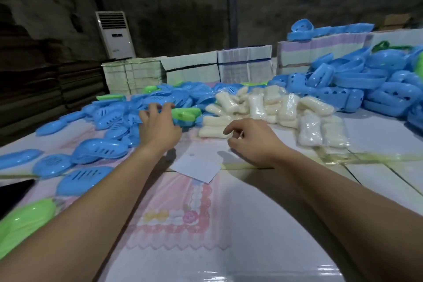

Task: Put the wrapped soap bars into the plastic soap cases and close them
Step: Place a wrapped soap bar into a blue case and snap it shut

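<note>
We reach out with both hands over the work surface (224, 247). Our left hand (158, 127) stretches toward eleven o'clock, fingers spread and lightly bent over the heap of blue soap cases (142, 107), just beside a green case (186, 114); it holds nothing, and we cannot tell whether the fingertips touch plastic yet. Our right hand (254, 142) hovers toward twelve o'clock with fingers loosely curled and empty, its forefinger close to the nearest wrapped soap bar (212, 131) at the front edge of the soap pile (270, 105).

We judge the bars to be light and firm, but their clear film wrap looks glossy and probably slick, so we would pinch a bar across its narrow waist, thumb on one side and fingers on the other, rather than tug at loose film, which may crinkle or tear. The cases look like thin, stiff moulded plastic: very light, smooth, apt to skate across the surface when nudged. We would take one by its long edges near the middle, and keep our fingers clear of the rim when we press it closed. A further mound of blue cases (366, 84) lies at two o'clock.
</note>
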